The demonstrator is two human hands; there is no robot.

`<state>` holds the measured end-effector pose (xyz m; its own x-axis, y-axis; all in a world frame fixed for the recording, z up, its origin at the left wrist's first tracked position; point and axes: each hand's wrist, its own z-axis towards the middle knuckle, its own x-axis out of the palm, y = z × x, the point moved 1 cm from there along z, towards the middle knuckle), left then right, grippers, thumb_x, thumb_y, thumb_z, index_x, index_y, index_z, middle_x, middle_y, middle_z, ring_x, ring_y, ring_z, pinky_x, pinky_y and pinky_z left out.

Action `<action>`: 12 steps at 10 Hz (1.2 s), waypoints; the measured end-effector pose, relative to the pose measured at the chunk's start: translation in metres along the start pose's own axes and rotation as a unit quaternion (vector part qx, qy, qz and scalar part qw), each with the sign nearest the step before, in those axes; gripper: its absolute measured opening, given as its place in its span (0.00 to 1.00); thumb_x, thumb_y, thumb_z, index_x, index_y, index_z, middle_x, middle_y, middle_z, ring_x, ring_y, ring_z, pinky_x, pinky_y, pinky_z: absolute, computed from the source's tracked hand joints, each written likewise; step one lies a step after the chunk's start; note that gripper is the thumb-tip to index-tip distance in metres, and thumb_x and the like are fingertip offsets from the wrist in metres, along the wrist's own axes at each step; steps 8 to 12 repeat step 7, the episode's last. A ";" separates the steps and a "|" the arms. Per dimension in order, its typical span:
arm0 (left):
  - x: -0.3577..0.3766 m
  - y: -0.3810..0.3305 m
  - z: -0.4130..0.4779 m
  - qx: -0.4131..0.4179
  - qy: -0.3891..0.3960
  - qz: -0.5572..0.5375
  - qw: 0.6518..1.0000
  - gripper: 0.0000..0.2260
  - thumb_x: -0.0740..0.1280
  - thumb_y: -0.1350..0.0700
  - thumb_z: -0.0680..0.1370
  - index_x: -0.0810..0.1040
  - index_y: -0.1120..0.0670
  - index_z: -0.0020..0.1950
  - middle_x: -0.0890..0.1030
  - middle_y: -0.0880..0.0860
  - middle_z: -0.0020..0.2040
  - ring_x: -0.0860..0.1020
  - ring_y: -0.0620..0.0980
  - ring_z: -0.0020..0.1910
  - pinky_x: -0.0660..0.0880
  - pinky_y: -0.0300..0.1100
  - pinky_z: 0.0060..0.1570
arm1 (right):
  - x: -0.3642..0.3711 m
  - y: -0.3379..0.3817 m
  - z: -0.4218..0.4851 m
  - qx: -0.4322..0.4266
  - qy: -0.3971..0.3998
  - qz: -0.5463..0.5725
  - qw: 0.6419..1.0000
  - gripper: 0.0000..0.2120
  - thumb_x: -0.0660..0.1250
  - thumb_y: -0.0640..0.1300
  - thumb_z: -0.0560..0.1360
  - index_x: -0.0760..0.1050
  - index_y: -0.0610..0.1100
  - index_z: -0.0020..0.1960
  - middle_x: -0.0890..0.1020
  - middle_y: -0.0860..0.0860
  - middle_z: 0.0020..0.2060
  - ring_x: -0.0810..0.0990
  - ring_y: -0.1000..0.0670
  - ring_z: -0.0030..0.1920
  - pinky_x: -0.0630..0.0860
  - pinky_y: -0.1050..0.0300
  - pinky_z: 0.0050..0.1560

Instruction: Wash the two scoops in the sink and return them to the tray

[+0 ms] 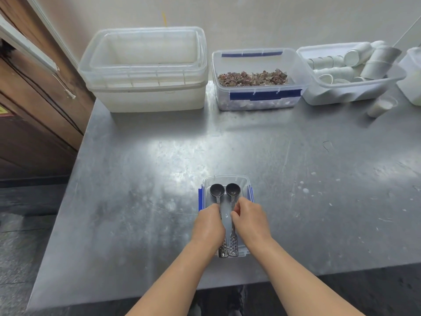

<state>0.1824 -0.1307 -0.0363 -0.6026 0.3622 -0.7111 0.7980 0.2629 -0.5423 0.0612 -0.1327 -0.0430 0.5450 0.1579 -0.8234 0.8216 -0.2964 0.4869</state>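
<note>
**Two scoops gripped by their handles in the tray**

Both scoops lay side by side in the small clear tray (pixel 227 179) on the bench (pixel 136 179). The left hand (pixel 209 224) pinched the left scoop (pixel 217 191), the right hand (pixel 249 221) the right scoop (pixel 233 190), mid-handle. They looked light, stiff plastic, probably slippery when wet; the perforated handle ends nearest the wrists should give better grip.

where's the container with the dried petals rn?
Head view: petals container sits at the table's far edge, between the big empty tub on its left and the cup bin on its right.
</note>
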 end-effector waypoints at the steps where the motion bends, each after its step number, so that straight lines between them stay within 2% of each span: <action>1: 0.002 -0.003 -0.005 -0.004 0.005 0.005 1.000 0.10 0.60 0.64 0.75 0.77 0.55 0.52 0.82 0.55 0.46 0.80 0.55 0.43 0.80 0.53 0.45 | -0.001 -0.002 -0.001 -0.017 0.004 -0.022 1.000 0.03 0.65 0.41 0.74 0.73 0.43 0.43 0.81 0.47 0.40 0.77 0.44 0.40 0.70 0.52 0.38; 2: -0.001 -0.004 -0.009 -0.010 -0.004 0.011 1.000 0.14 0.59 0.66 0.74 0.76 0.55 0.56 0.81 0.55 0.50 0.81 0.55 0.46 0.80 0.51 0.46 | -0.007 -0.002 -0.004 -0.029 0.003 -0.009 1.000 0.03 0.63 0.40 0.74 0.72 0.44 0.41 0.81 0.46 0.39 0.75 0.45 0.38 0.70 0.52 0.38; 3: -0.013 -0.007 -0.013 -0.006 -0.028 0.013 0.999 0.15 0.59 0.65 0.75 0.76 0.55 0.59 0.82 0.56 0.53 0.80 0.56 0.51 0.79 0.49 0.51 | -0.021 0.001 -0.009 -0.043 0.015 0.010 0.999 0.03 0.63 0.42 0.73 0.72 0.47 0.41 0.82 0.48 0.40 0.79 0.44 0.42 0.73 0.52 0.41; 4: -0.031 -0.013 -0.019 0.006 -0.066 0.002 0.998 0.14 0.60 0.61 0.75 0.79 0.54 0.58 0.83 0.55 0.53 0.81 0.55 0.51 0.75 0.42 0.47 | -0.037 0.002 -0.012 -0.070 0.020 0.010 0.997 0.03 0.61 0.43 0.74 0.73 0.47 0.43 0.82 0.47 0.41 0.79 0.44 0.43 0.75 0.51 0.41; 5: -0.048 -0.017 -0.026 0.011 -0.094 0.032 0.995 0.12 0.60 0.57 0.76 0.79 0.53 0.55 0.83 0.55 0.52 0.80 0.55 0.49 0.75 0.44 0.45 | -0.056 0.007 -0.013 -0.101 0.036 -0.007 0.994 0.07 0.60 0.43 0.74 0.76 0.46 0.47 0.83 0.46 0.44 0.80 0.44 0.45 0.76 0.51 0.43; 7: -0.086 -0.029 -0.046 0.042 -0.128 0.095 0.986 0.12 0.57 0.58 0.76 0.79 0.56 0.52 0.81 0.56 0.48 0.76 0.55 0.42 0.71 0.44 0.38 | -0.102 0.028 -0.025 -0.138 0.019 -0.030 0.990 0.09 0.61 0.45 0.73 0.78 0.45 0.49 0.83 0.46 0.46 0.80 0.43 0.46 0.78 0.51 0.45; 12: -0.086 -0.029 -0.046 0.042 -0.128 0.095 0.986 0.12 0.57 0.58 0.76 0.79 0.56 0.52 0.81 0.56 0.48 0.76 0.55 0.42 0.71 0.44 0.38 | -0.102 0.028 -0.025 -0.138 0.019 -0.030 0.990 0.09 0.61 0.45 0.73 0.78 0.45 0.49 0.83 0.46 0.46 0.80 0.43 0.46 0.78 0.51 0.45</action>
